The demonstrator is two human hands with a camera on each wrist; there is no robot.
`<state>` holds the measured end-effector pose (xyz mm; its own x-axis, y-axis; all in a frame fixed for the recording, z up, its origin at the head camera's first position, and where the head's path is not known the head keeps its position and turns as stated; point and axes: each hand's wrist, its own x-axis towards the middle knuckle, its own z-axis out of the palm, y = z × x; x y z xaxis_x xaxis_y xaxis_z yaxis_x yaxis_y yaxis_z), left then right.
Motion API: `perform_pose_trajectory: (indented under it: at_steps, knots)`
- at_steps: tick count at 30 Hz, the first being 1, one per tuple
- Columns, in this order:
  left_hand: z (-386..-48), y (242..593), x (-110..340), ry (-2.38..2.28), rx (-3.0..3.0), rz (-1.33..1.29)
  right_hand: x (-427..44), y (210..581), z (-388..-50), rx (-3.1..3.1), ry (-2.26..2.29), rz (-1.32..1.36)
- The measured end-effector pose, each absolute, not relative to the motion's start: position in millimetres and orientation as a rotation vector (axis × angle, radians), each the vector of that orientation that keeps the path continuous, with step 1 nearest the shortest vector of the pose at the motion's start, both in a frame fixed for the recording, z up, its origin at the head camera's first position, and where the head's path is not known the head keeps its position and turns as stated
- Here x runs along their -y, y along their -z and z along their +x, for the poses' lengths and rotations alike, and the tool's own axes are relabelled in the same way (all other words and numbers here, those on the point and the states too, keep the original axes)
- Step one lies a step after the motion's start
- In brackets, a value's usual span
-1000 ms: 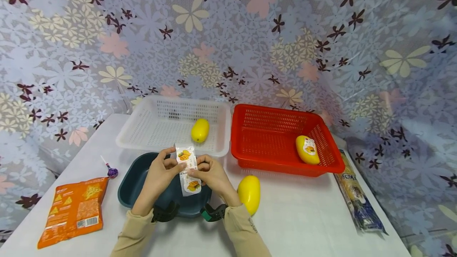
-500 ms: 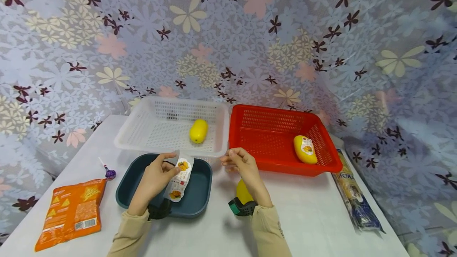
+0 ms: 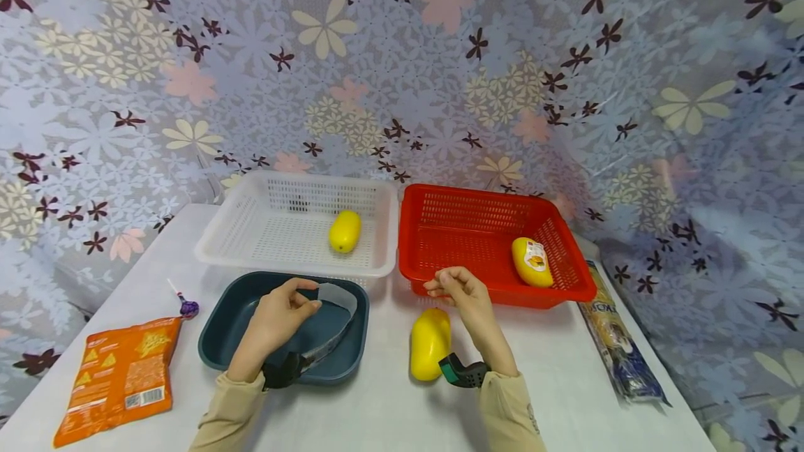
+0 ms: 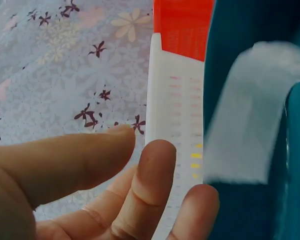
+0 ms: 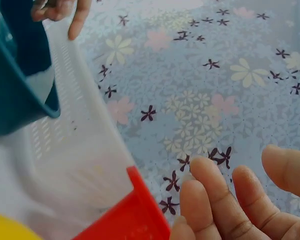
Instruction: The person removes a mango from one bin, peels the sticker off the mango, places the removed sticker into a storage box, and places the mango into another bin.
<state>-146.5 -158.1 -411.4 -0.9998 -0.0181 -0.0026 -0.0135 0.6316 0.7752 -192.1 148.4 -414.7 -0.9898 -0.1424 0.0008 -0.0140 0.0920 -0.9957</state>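
My left hand point(image 3: 275, 319) is over the dark teal basin point(image 3: 210, 340), its thumb and fingers apart with nothing between them in the left wrist view. Just beyond its fingertips a curved pale strip of stickers point(image 3: 339, 294) shows its plain side, reaching down into the basin; no finger touches it. My right hand point(image 3: 472, 304) hovers before the red basket point(image 3: 465, 291), fingers loosely bent. The right wrist view shows a gap between thumb and fingers, and I see nothing held. Under that hand, a yellow mango point(image 3: 430, 344) lies on the white table.
Behind the basin stands a white basket point(image 3: 295, 229) with a mango point(image 3: 345, 231) inside. The red basket holds a mango point(image 3: 532, 261) bearing a sticker. An orange snack bag point(image 3: 122, 375) and a lollipop point(image 3: 188, 308) lie left, a long plastic packet point(image 3: 618, 340) right.
The sticker strip, held by both hands at first, then only the left, is now out of the left fingers and lower in the basin. My right hand has moved right, towards the red basket.
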Motion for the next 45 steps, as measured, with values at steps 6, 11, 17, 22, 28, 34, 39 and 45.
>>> perform_pose_trajectory:
  at_steps: [6, 11, 17, 22, 28, 34, 39, 45]
  knots:
    - [-147.1, 412.1, 149.8, 1.352, 2.817, 0.018, -156.1, 420.0, -190.1, -2.346, 1.935, -0.182]
    - [-148.9, 414.7, 144.3, 1.342, 2.773, 0.005, -159.7, 424.6, -190.3, -2.357, 1.915, -0.162]
    - [-152.6, 416.8, 142.2, 1.243, 2.568, -0.050, -157.7, 430.8, -191.6, -2.361, 1.897, -0.160]
    - [-154.9, 417.9, 146.9, 1.126, 2.446, -0.078, -153.8, 439.7, -187.8, -2.479, 1.799, -0.150]
    - [-155.8, 417.0, 156.9, 0.875, 2.413, -0.159, -147.5, 456.0, -177.7, -2.662, 1.596, -0.191]
    - [-161.6, 415.1, 168.7, 0.672, 2.419, -0.214, -141.4, 469.6, -172.7, -2.705, 1.470, -0.194]
    - [-165.3, 416.6, 169.7, 0.554, 2.573, -0.174, -135.4, 475.7, -167.4, -2.656, 1.428, -0.222]
    - [-168.0, 419.9, 166.5, 0.473, 2.756, -0.172, -130.5, 479.7, -165.4, -2.626, 1.394, -0.238]
